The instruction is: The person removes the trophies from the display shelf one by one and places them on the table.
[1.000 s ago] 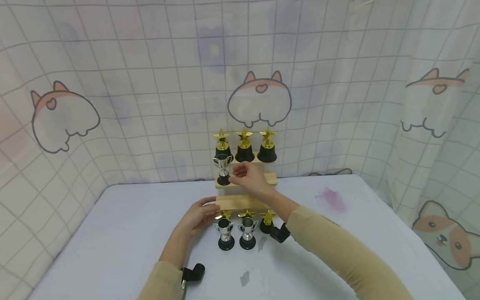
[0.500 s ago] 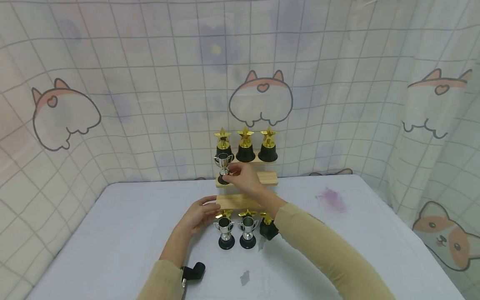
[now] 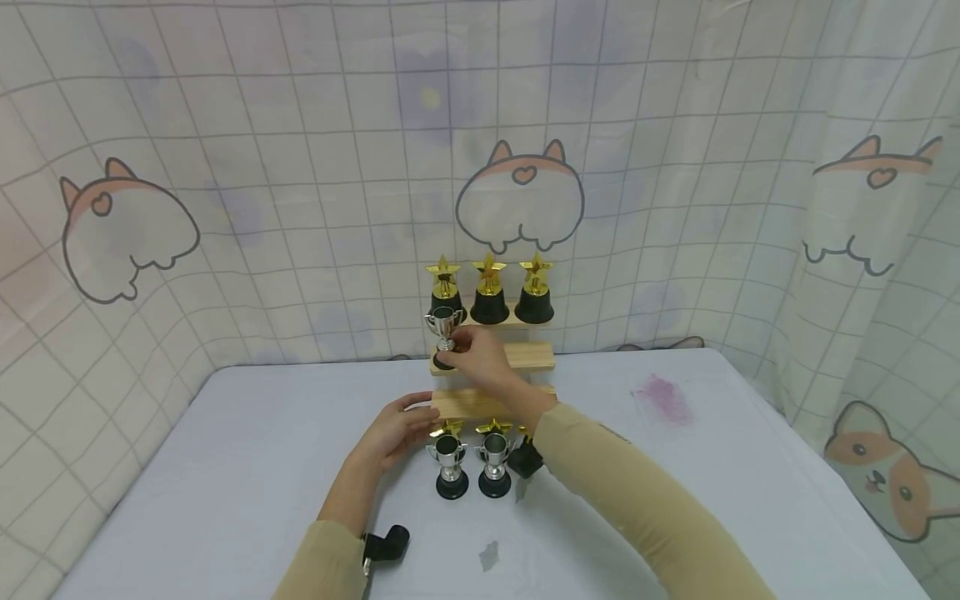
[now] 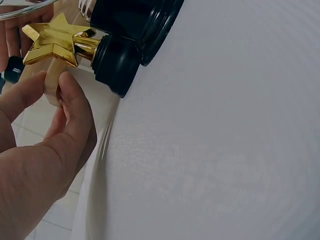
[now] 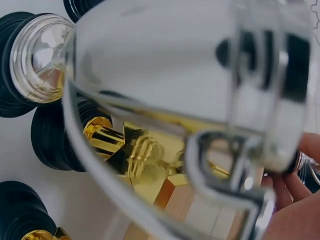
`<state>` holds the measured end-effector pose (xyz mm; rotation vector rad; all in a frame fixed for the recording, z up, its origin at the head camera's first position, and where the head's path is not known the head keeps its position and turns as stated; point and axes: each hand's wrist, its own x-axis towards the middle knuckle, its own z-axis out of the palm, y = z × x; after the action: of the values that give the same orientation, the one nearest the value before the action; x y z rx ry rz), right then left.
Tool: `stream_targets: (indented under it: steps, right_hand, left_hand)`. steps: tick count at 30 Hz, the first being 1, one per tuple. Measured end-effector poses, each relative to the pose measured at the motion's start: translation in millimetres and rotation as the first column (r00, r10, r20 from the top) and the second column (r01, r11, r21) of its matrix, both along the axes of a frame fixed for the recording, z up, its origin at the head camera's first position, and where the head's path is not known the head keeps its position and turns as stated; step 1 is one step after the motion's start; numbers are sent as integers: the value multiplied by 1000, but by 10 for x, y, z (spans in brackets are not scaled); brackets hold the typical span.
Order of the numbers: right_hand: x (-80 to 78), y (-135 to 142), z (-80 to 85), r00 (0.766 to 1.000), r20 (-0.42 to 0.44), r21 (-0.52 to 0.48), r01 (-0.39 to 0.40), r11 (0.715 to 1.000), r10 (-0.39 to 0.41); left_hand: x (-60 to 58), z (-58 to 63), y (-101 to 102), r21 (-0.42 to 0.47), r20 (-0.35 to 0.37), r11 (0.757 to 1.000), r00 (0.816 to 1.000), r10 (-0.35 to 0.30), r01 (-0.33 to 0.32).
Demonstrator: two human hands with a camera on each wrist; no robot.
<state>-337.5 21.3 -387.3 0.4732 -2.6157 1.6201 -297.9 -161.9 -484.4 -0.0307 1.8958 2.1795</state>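
On the left end of the middle wooden shelf [image 3: 528, 357] stands a small silver trophy cup [image 3: 445, 323] with a black base. My right hand [image 3: 483, 360] pinches it low down by the base. In the right wrist view, part of that hand [image 5: 297, 215] shows at the right edge, behind a large near silver cup [image 5: 160, 60]. My left hand [image 3: 401, 429] pinches the left end of the lowest wooden shelf [image 3: 480, 404]. Seen from the left wrist, thumb and fingers [image 4: 75, 107] close round the board's end [image 4: 53, 85], beside a gold star trophy [image 4: 55, 41].
Three gold star trophies [image 3: 490, 292] with black bases line the top shelf. Two silver cups [image 3: 495, 467] stand on the white table [image 3: 247, 467] before the rack, with more gold stars [image 3: 448, 428] behind them. A patterned curtain [image 3: 315, 208] hangs behind.
My right hand has shifted left, closer round the silver trophy cup's base, and its forearm now covers part of the right-hand star trophy below. My left hand has stayed at the board.
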Motion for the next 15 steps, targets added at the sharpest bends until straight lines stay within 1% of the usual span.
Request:
stream_targets:
  steps: [7, 15]
  right_hand:
    - [-8, -19, -11, 999, -33, 19, -11, 1000, 11]
    - [34, -6, 26, 1000, 12, 8, 11, 1000, -11]
  left_hand:
    - [3, 0, -1, 3, 1, 1000, 1000, -1, 1]
    - [2, -9, -3, 13, 6, 1000, 1000, 2, -2]
